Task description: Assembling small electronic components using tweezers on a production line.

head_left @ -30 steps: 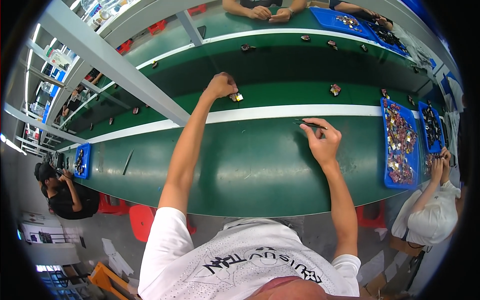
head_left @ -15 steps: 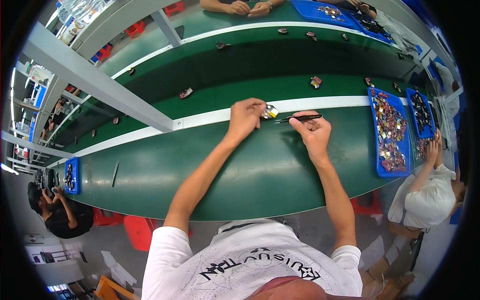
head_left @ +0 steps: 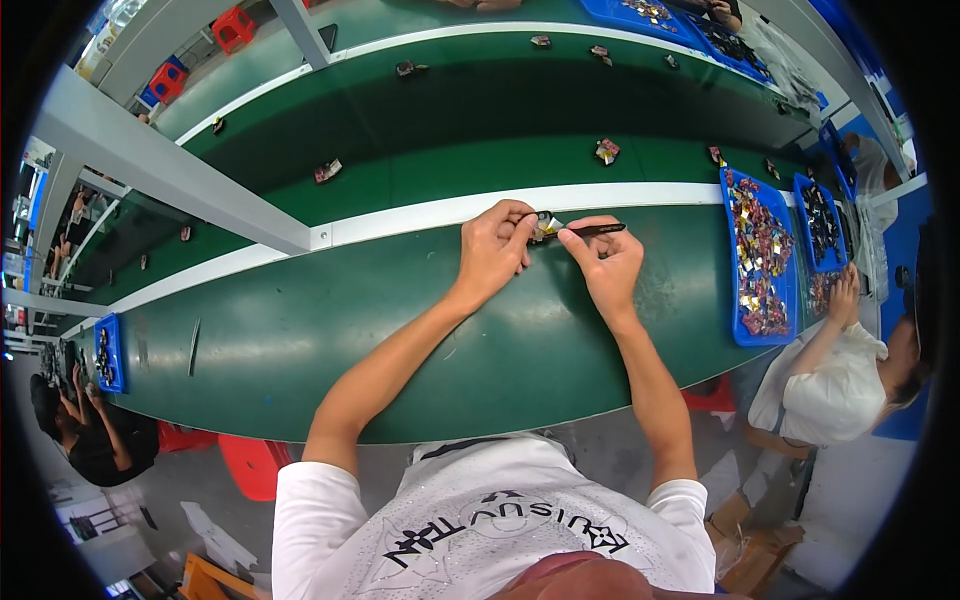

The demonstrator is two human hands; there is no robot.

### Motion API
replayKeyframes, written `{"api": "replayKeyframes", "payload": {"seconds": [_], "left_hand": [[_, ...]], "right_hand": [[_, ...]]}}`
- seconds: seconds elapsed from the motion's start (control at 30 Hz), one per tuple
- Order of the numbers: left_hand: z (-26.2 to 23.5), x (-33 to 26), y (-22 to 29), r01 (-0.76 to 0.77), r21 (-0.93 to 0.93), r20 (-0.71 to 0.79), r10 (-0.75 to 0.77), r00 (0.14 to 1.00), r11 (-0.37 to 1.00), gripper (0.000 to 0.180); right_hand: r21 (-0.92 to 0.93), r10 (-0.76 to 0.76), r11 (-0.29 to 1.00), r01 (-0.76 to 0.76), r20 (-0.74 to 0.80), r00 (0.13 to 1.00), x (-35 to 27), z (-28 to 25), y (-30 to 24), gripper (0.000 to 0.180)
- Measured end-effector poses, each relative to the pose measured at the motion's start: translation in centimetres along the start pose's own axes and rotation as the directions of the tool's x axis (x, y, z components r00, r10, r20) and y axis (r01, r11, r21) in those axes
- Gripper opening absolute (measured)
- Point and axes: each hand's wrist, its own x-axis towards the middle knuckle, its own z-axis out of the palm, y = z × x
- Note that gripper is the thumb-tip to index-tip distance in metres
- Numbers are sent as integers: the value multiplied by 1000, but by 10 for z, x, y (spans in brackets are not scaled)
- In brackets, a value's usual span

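Observation:
Between the fingertips of my left hand (head_left: 488, 252) is a small shiny part (head_left: 546, 225), silver and yellow with a dark end. Its exact kind is too small to make out. My right hand (head_left: 610, 268) pinches a pair of black tweezers (head_left: 600, 230), held nearly level. The tweezers' tips reach the small part, close to my left fingertips, and whether they grip it cannot be seen. Both hands are raised over the far side of the green worktable (head_left: 400, 345), near its white edge rail (head_left: 420, 217).
At the right stand a blue tray (head_left: 740, 325) of many small parts and a second blue tray (head_left: 822, 222) of black pieces. Beyond the rail, a green conveyor belt (head_left: 470, 165) carries scattered parts. A grey post (head_left: 190, 170) slants at left. People sit on both sides.
My two hands have come together, and the tweezers' tips have moved left onto the small part. The whole view has shifted slightly.

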Motion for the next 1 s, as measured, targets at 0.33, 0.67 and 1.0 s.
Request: {"api": "replayKeyframes", "payload": {"seconds": [0.33,0.67,1.0], "left_hand": [[-8,-1,0,26,-16,5,-26,1000,1000,17],[-8,-2,-2,18,-90,7,-18,1000,996,13],[-7,-2,-1,-17,-86,-3,17,1000,996,14]], "right_hand": [[-151,-40,988,40,1,999,-5,8,-3,12],[197,189,961,-192,34,981,1,9,-5,11],[236,219,944,-229,70,973,0,8,-8,12]]}}
